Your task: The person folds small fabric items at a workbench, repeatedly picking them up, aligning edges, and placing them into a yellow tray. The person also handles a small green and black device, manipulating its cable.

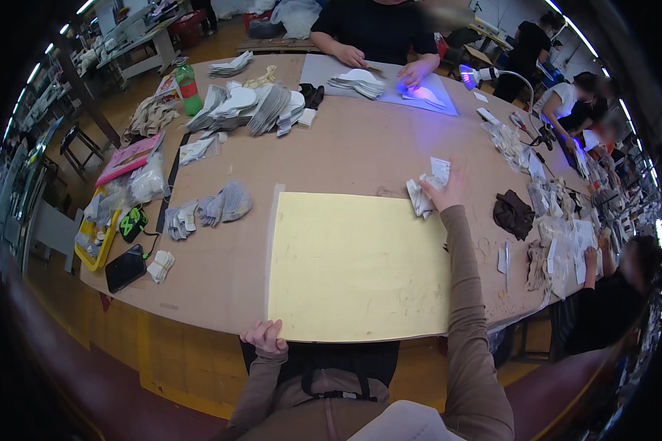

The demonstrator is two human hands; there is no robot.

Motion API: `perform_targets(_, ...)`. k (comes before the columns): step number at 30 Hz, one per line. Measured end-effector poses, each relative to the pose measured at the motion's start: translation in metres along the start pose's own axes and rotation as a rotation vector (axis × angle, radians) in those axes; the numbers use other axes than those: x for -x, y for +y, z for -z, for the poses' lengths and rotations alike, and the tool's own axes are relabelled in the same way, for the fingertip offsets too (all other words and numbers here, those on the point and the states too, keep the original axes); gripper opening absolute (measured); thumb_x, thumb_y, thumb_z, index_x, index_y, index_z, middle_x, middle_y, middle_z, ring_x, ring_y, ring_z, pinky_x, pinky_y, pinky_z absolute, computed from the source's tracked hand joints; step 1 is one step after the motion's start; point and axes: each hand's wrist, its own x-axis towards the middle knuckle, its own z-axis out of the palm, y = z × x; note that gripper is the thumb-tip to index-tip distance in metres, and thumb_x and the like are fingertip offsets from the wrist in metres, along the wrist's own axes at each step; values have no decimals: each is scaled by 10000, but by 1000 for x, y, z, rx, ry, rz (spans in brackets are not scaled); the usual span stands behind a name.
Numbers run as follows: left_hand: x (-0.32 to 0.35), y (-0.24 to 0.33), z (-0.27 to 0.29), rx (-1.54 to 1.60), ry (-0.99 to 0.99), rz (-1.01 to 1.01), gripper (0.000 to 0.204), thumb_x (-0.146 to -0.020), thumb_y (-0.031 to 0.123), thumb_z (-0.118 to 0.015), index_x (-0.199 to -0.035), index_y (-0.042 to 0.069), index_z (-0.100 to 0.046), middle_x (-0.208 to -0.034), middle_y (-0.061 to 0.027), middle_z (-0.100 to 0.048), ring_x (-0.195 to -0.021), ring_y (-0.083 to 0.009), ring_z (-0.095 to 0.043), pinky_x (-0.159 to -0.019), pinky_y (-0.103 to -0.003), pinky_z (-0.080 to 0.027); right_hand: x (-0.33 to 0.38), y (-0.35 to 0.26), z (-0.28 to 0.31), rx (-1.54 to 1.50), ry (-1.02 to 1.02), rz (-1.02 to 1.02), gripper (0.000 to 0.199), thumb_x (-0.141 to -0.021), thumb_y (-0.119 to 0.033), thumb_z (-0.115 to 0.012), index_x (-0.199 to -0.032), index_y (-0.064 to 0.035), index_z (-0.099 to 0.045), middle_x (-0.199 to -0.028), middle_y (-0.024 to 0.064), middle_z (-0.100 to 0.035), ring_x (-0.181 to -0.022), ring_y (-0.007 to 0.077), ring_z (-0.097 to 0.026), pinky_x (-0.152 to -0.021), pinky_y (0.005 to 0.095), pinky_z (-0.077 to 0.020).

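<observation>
A yellow sheet (pixel 357 268) lies on the brown-covered table in front of me, with tape along its left side. My left hand (pixel 265 336) rests at the table's front edge by the sheet's lower left corner, its fingers curled over the edge. My right arm stretches forward past the sheet's right side. At its far right corner, my right hand (pixel 449 191) is closed on a bundle of white fabric pieces (pixel 420 198). A white paper slip (pixel 440 170) sticks up beside that bundle. Some of the fingers are hidden from this angle.
Stacks of pale fabric pieces (pixel 254 106) and a green bottle (pixel 188 88) stand far left. Nearer are small grey bundles (pixel 228 202), a black phone (pixel 126 268) and a yellow tray (pixel 99 235). Across the table a co-worker handles pieces under a lamp (pixel 469 75). Brown cloth (pixel 513 214) lies right.
</observation>
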Motion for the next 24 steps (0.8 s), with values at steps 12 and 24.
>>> perform_targets(12, -15, 7, 22, -15, -45, 52, 393, -965, 392, -336, -1005, 171, -657, -974, 4, -557, -961, -184, -505, -869, -387, -314, 33, -40, -34, -394, -410, 128, 493, -636, -116, -760, -1089, -62, -573, -1021, 143, -582, -981, 306, -564, -871, 387, -457)
perform_targets(24, -97, -133, 84, -13, 208, 475, 224, -778, 16, -604, -999, 38, -575, -951, -128, -560, -909, -286, -541, -796, -349, -437, 35, -12, -34, -503, -336, 129, 487, -694, -110, -738, -1130, -5, -548, -1089, 131, -573, -1055, 263, -534, -957, 364, -410)
